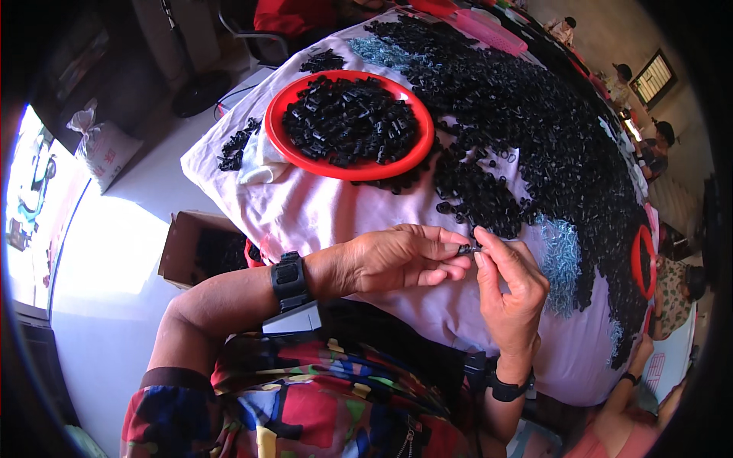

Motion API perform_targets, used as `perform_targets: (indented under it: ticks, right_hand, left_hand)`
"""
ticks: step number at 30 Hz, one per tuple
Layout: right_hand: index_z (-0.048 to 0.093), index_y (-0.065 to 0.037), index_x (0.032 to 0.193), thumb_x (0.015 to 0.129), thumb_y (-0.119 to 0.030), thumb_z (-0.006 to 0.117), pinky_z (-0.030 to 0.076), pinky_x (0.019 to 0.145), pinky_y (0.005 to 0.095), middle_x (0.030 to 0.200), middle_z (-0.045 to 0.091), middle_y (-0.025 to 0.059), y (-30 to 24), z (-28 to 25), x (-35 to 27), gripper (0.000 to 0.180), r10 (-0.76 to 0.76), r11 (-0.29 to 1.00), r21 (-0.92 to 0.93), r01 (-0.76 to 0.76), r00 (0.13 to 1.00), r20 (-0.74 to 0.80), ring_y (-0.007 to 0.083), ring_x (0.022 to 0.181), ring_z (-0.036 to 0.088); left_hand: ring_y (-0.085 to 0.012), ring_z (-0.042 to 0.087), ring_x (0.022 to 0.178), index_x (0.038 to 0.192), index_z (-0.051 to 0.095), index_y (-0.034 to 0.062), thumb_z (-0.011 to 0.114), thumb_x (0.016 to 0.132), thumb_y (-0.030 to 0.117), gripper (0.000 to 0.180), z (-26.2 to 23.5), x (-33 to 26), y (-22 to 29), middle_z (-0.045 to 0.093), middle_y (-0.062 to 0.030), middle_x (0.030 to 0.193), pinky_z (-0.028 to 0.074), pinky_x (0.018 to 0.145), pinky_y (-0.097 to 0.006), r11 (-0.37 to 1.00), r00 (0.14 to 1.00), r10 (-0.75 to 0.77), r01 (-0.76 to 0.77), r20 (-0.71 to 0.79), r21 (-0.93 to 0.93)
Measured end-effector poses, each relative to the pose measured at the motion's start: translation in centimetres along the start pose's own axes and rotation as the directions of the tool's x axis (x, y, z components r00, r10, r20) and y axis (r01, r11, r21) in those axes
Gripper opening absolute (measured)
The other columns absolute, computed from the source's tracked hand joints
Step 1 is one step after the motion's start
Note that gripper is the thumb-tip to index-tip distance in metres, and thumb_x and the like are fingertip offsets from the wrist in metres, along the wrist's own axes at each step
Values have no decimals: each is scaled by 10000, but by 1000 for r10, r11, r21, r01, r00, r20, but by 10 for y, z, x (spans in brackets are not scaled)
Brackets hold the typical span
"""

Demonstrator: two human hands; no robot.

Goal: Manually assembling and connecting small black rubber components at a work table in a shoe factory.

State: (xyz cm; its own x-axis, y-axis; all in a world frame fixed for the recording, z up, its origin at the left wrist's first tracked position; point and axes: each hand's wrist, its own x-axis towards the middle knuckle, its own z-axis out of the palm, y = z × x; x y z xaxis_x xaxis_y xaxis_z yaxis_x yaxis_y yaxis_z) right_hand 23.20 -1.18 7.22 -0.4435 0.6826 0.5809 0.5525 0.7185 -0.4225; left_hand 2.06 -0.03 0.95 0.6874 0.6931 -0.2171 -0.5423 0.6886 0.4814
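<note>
My left hand (405, 259) and my right hand (508, 286) meet over the pale cloth (321, 210) on the table. Between their fingertips they pinch one small black plastic part (466, 249). A black band sits on each wrist. Beyond my hands a big heap of small black parts (534, 130) spreads over the cloth. A red round tray (347, 122) at the far left is filled with more black parts. A patch of small silvery springs (561, 259) lies just right of my right hand.
A cardboard box (195, 248) with black parts stands on the floor at the left, a white sack (103, 149) further off. Another red tray (640, 259) sits at the table's right edge. Other people sit along the right side; someone's arm (630, 382) reaches in at lower right.
</note>
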Motion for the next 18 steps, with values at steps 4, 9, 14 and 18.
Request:
perform_targets:
  ticks: [4,9,14,18]
  right_hand:
    - [757,-5,1053,855,53,722,569,713,363,971,765,117,-1,0,8,209,-140,990,-27,139,989,-42,289,826,708]
    - [646,-57,725,847,-238,688,420,571,329,652,613,61,-37,-68,-9,222,-282,867,416,273,958,-41,188,585,556]
    - [684,-179,708,809,-239,732,464,515,331,707,705,26,-103,-134,27,127,-469,875,480,65,365,804,172,588,643]
    - [683,-172,707,811,-234,738,467,512,331,706,707,30,-114,-137,25,133,-525,851,497,170,314,792,173,584,643]
  left_hand:
    - [-198,716,1069,1356,583,48,563,1067,115,297,-9,-4,0,705,-120,1253,599,867,-268,997,997,25,-19,79,-78]
    - [-164,724,1017,1304,598,53,599,1055,127,260,4,6,4,726,-87,1176,600,822,-249,998,991,-45,52,127,-46]
    - [-186,731,951,1233,591,57,611,1041,91,196,-5,0,4,729,-100,1103,604,776,-268,995,998,-32,36,53,-89]
    - [-143,725,948,1259,612,65,649,1033,145,243,-8,-3,3,735,-67,1106,574,777,-241,1000,999,13,-12,49,-15]
